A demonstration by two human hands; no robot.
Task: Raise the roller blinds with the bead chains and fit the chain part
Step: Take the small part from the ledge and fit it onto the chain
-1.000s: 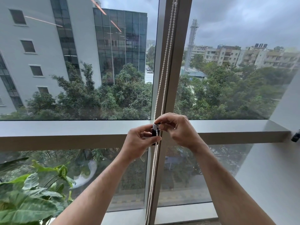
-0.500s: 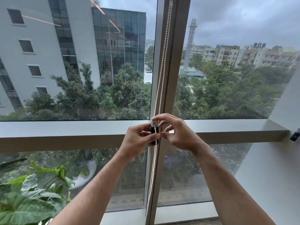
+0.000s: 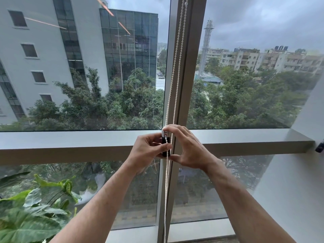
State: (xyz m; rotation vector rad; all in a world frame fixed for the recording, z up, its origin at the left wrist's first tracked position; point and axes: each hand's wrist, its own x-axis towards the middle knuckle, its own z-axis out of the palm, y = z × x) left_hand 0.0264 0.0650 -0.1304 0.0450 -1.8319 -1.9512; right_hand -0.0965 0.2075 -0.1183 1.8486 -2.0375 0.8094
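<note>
left hand [image 3: 146, 149] pinches black clip [image 3: 165, 146] | right hand [image 3: 188, 148] caps it, forefinger above, thumb below | bead chain [image 3: 172, 81] runs between fingertips | risk: beads slip out (weak pinch), clip misseats

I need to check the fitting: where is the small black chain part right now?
In the head view, the black chain part sits at centre frame on the bead chain, pinched between the left hand and right hand, before the window mullion.
</note>
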